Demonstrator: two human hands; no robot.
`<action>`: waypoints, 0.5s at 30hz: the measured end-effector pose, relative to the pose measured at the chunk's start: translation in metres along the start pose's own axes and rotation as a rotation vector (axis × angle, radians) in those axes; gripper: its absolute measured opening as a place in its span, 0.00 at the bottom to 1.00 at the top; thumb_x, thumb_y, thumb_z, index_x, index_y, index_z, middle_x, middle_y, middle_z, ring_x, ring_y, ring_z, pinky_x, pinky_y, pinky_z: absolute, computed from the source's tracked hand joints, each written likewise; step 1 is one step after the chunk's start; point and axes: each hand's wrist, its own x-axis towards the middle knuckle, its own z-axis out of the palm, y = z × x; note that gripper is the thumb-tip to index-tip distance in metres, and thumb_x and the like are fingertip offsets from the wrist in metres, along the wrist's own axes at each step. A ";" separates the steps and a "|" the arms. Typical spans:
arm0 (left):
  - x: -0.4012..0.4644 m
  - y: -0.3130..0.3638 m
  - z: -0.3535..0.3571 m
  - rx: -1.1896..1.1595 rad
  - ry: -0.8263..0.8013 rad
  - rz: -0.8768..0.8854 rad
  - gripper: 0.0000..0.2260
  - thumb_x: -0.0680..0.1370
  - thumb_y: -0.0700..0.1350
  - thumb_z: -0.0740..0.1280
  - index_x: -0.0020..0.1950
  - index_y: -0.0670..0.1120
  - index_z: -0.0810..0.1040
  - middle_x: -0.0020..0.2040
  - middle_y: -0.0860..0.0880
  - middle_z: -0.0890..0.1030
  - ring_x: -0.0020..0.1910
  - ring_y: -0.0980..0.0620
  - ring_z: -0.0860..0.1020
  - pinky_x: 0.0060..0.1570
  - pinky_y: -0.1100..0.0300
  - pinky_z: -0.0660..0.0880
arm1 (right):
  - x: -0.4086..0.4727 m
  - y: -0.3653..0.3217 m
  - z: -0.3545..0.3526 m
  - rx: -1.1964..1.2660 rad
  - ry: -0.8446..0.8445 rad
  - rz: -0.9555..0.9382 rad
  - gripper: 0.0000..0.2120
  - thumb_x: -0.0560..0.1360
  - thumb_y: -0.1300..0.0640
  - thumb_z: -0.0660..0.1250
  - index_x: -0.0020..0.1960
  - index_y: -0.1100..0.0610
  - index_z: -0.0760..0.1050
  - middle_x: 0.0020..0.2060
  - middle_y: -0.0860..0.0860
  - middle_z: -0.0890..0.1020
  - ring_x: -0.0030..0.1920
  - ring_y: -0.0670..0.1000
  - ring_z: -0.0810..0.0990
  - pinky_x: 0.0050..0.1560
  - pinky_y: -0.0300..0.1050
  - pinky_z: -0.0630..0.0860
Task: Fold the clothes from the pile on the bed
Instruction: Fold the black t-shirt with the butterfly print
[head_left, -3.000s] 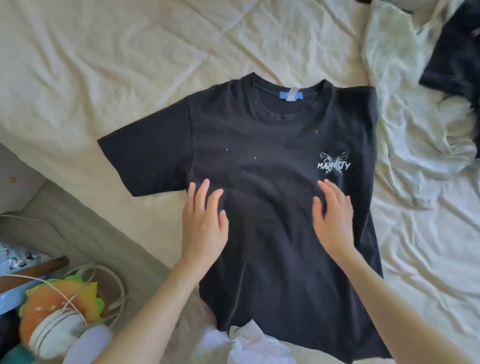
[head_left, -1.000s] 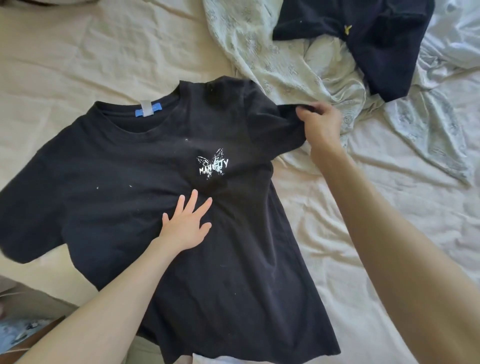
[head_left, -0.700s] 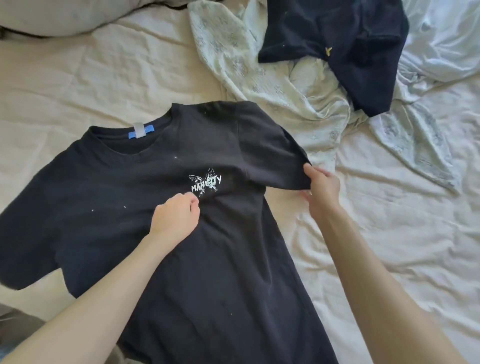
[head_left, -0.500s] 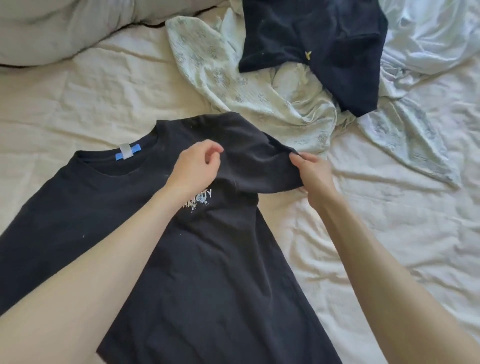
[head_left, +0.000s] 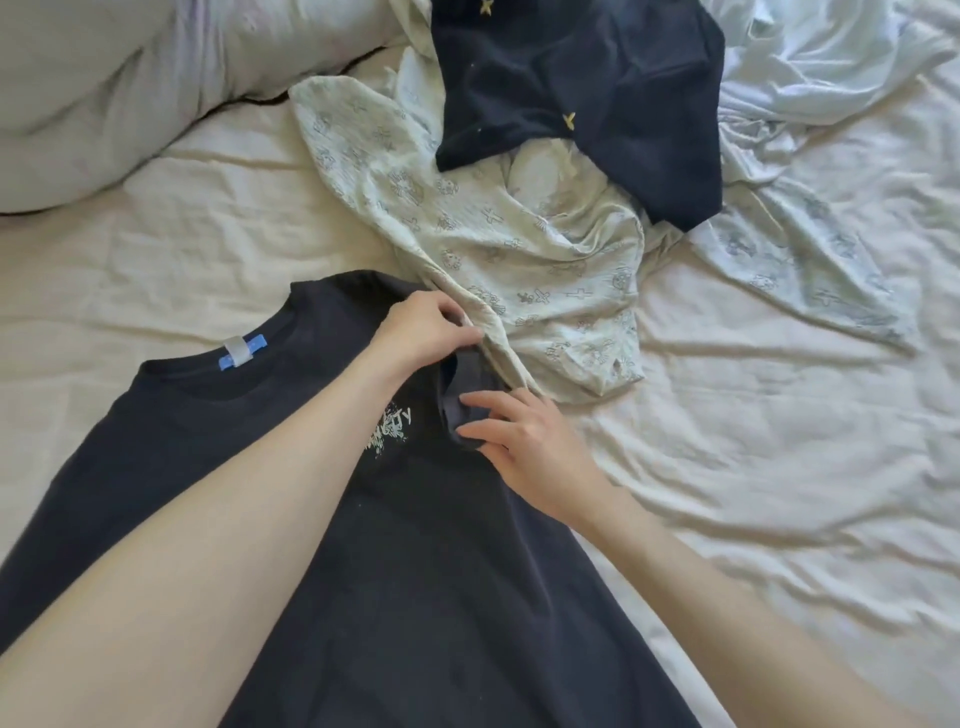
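One pillow (head_left: 104, 98) at the bed's far left corner. One black t-shirt (head_left: 415, 571) flat at the bed's (head_left: 779, 519) near edge. Left hand (head_left: 423, 330) pinches its shoulder fabric; right hand (head_left: 530, 449) fingers spread wide, pressing the folded-in sleeve. Toward the far edge, one pale printed garment (head_left: 519, 249), then one navy top (head_left: 597, 88) on it.

Two dark tops (head_left: 415, 571) (head_left: 597, 88), one pale printed garment (head_left: 519, 249), one pillow (head_left: 104, 93), two hands (head_left: 426, 327) (head_left: 524, 447)
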 end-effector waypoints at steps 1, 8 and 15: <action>-0.002 -0.001 0.000 0.087 -0.014 0.025 0.08 0.72 0.50 0.72 0.49 0.50 0.81 0.45 0.52 0.79 0.48 0.49 0.78 0.49 0.57 0.76 | -0.003 0.001 0.001 0.029 -0.001 0.030 0.11 0.74 0.65 0.66 0.53 0.58 0.82 0.60 0.54 0.79 0.53 0.60 0.78 0.51 0.57 0.73; -0.018 0.002 -0.018 0.256 -0.102 0.189 0.18 0.76 0.56 0.65 0.64 0.58 0.70 0.39 0.51 0.82 0.34 0.54 0.81 0.43 0.60 0.75 | -0.005 0.001 -0.008 0.221 0.277 0.094 0.07 0.70 0.69 0.67 0.47 0.65 0.81 0.48 0.56 0.83 0.48 0.58 0.82 0.48 0.56 0.79; -0.024 0.025 -0.012 0.495 -0.077 0.131 0.18 0.72 0.59 0.67 0.28 0.49 0.73 0.30 0.52 0.73 0.39 0.46 0.76 0.36 0.58 0.69 | 0.004 -0.007 -0.020 0.142 0.265 -0.020 0.09 0.69 0.69 0.67 0.47 0.63 0.81 0.54 0.55 0.83 0.50 0.58 0.82 0.44 0.58 0.78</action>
